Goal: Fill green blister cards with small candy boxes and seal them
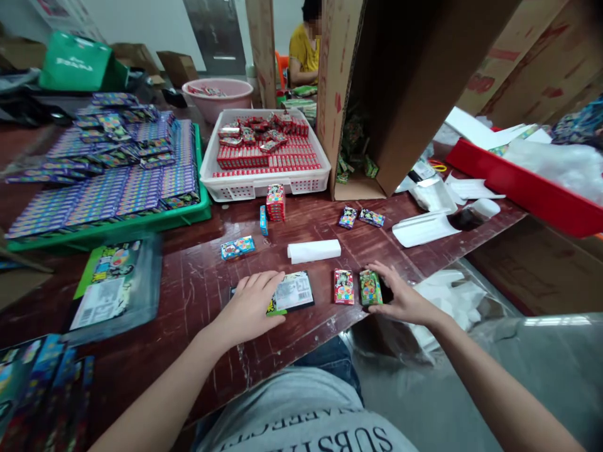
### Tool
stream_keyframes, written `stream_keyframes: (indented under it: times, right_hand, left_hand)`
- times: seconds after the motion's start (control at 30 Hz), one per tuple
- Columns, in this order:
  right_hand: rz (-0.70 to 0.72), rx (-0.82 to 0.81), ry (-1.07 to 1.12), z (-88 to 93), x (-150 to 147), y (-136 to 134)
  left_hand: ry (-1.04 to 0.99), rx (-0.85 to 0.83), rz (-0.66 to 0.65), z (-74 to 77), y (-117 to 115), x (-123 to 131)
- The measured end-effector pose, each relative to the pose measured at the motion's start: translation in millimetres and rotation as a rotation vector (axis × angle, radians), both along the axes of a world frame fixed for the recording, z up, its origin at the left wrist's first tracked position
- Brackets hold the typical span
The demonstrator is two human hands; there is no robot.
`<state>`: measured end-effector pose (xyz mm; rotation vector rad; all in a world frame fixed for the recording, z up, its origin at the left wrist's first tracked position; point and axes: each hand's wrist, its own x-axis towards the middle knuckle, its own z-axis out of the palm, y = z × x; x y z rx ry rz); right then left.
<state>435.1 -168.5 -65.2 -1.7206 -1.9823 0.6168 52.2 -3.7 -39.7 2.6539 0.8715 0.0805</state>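
Note:
My left hand point(257, 304) lies flat, palm down, on a dark printed card point(294, 292) with a white label and a green edge. The fingers rest together and cover the card's left part. At the table's front edge, my right hand point(400, 295) has its thumb and fingers around the two ends of a small green box point(370, 287). Just left of that box lies a small red box point(343, 287). Behind the card is a folded white sheet point(314, 251). Two purple boxes point(348, 217) and a blue box point(238, 247) lie farther back.
A white basket point(264, 188) of red boxes and a green tray point(202, 210) of purple boxes stand behind. A tall cardboard carton point(342, 94) rises at centre. Clear packages point(115, 289) lie left. A red bin point(532, 182) stands right; a person in yellow point(304, 53) sits beyond.

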Motion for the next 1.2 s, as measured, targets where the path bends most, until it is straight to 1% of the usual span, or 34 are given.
stream_keyframes:
  times: [0.1,0.27,0.33,0.43,0.57,0.63,0.7,0.73,0.8,0.9,0.97,1.07,1.2]
  right_hand:
    - [0.010,-0.001,-0.167,-6.8,4,3]
    - [0.066,-0.012,-0.290,-4.9,-2,13]
    - [0.106,0.002,-0.259,-3.2,-6,18]
    - [0.193,0.021,-0.122,-2.4,-16,28]
    - [0.179,0.044,0.102,2.3,-37,41]
    - [0.269,0.004,0.242,7.7,-50,49]
    - [0.423,-0.056,0.329,12.4,-65,60]
    - [0.490,-0.070,0.341,13.7,-72,68]
    - [0.559,-0.054,0.324,13.5,-87,84]
    - [0.594,0.001,0.289,7.3,-113,107]
    - [0.616,0.010,0.262,1.8,-129,115]
    - [0.633,-0.006,0.208,-1.7,-140,114]
    - [0.545,-0.059,0.135,6.4,-126,100]
  left_hand:
    - [-0.010,-0.036,-0.026,-1.6,-5,-2]
    - [0.046,-0.103,-0.009,6.6,-7,-6]
    - [0.059,-0.124,-0.005,8.4,-7,-9]
    - [0.070,-0.155,0.014,9.8,-11,-12]
    - [0.069,-0.178,0.070,15.1,-21,-22]
    - [0.060,-0.196,0.110,18.9,-27,-32]
    - [0.041,-0.225,0.152,22.0,-32,-43]
    - [0.030,-0.241,0.167,23.0,-35,-49]
    - [0.012,-0.274,0.178,23.4,-40,-57]
    - [-0.025,-0.289,0.192,19.7,-45,-61]
    - [-0.048,-0.261,0.232,15.0,-48,-59]
    - [-0.049,-0.224,0.285,8.0,-49,-58]
    - [-0.032,-0.222,0.268,3.3,-47,-62]
